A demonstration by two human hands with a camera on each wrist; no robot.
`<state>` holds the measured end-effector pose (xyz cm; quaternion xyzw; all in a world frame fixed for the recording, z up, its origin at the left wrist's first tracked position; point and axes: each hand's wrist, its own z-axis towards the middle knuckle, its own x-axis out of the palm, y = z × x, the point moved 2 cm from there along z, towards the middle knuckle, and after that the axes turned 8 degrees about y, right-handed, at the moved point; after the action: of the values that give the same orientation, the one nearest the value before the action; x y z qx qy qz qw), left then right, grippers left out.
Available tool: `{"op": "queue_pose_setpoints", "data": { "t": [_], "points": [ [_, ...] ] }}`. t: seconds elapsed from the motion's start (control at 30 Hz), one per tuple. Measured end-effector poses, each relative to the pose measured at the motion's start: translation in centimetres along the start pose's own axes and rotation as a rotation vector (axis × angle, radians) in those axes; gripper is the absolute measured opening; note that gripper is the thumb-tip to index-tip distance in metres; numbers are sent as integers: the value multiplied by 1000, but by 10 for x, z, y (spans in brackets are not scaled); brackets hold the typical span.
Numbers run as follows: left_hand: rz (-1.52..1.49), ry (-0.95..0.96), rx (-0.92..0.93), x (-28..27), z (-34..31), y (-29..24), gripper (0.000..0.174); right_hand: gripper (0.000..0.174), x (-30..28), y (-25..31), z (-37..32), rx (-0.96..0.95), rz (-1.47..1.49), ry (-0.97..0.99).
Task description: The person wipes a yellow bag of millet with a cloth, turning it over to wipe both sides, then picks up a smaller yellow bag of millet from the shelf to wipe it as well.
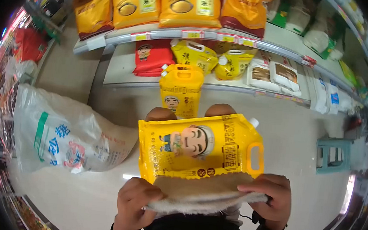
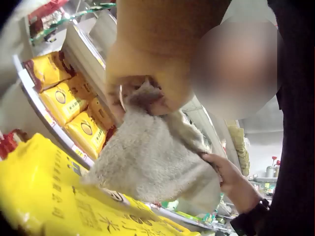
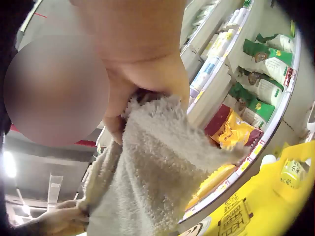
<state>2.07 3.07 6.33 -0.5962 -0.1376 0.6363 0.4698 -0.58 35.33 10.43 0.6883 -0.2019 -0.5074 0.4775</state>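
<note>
A grey, fluffy cloth (image 1: pixel 203 190) stretches between both hands, close to my body. My left hand (image 1: pixel 134 202) grips its left end with curled fingers; my right hand (image 1: pixel 274 196) pinches the other end. In the left wrist view the towel-like cloth (image 2: pixel 147 155) hangs down in folds from the left fingers. The right wrist view shows the cloth (image 3: pixel 152 162) bunched at its top in the right hand. Just beyond it, a yellow plastic grain bag (image 1: pixel 190 144) with a cartoon face, a white cap and a handle lies across my knees, its lower edge overlapped by the cloth.
Another yellow handled bag (image 1: pixel 181 86) stands beyond my knees, before the low shelf (image 1: pixel 121 76). A large white woven sack (image 1: pixel 72 136) is on the left floor. At right sits a teal stool (image 1: pixel 333 156). Orange grain bags (image 1: pixel 191 6) line the upper shelf.
</note>
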Motion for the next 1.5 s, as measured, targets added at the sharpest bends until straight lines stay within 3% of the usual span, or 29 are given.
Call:
{"op": "queue_pose_setpoints", "data": {
  "t": [0.1, 0.17, 0.23, 0.27, 0.3, 0.37, 0.4, 0.5, 0.53, 0.57, 0.6, 0.73, 0.87, 1.1, 1.17, 1.23, 1.37, 1.43, 1.47, 1.5],
  "points": [
    [-244, 133, -40, -12, -13, -3, 20, 48, -6, 2, 2, -47, 195, 146],
    [-343, 131, -42, -14, -15, -1, 22, 39, 1, 5, 11, -44, 273, 91],
    [-380, 78, -237, -12, -15, 11, 21, 46, 4, -1, 20, 16, -5, 176],
    [-200, 145, -285, -13, -12, 17, 26, 51, 9, -9, 22, 44, -109, 171],
    [-205, 145, -288, -7, -6, 23, 26, 51, 20, -13, 29, 48, -110, 175],
    [382, 17, -388, 10, 0, 36, 33, 55, 39, -16, 43, 7, -785, -208],
    [379, 18, -391, 17, -1, 42, 33, 57, 51, -27, 40, 27, -790, -189],
    [370, -79, -257, 32, -6, 50, 43, 53, 86, -32, 40, -108, -591, -38],
    [363, 40, -134, 40, -8, 50, 44, 53, 97, -38, 36, -126, -592, 93],
    [355, 157, -9, 48, -11, 49, 46, 53, 105, -41, 35, -126, -590, 97],
    [316, 264, -4, 55, -13, 51, 54, 53, 113, -43, 36, -99, -622, 133],
    [386, 403, -128, 73, -12, 65, 64, 59, 124, -58, 36, -12, -687, 219],
    [412, 369, -115, 70, 0, 68, 62, 61, 124, -61, 42, 41, -715, 152],
    [419, 406, -102, 66, 3, 72, 69, 63, 129, -70, 47, 22, -820, 153],
    [423, 432, -81, 66, -1, 74, 70, 61, 130, -75, 41, -107, -826, 185],
    [467, 488, -32, 69, -7, 76, 82, 59, 127, -74, 33, -134, -822, 189],
    [459, 542, -4, 68, -12, 76, 81, 59, 116, -70, 19, -171, -814, 283],
    [537, 541, 157, 68, -19, 71, 69, 50, 99, -81, 5, -298, -613, 325],
    [540, 538, 144, 67, -24, 73, 69, 45, 84, -91, -4, -321, -616, 188],
    [485, 512, 204, 67, -29, 75, 55, 40, 67, -102, -14, -338, -616, 51]
  ]
}}
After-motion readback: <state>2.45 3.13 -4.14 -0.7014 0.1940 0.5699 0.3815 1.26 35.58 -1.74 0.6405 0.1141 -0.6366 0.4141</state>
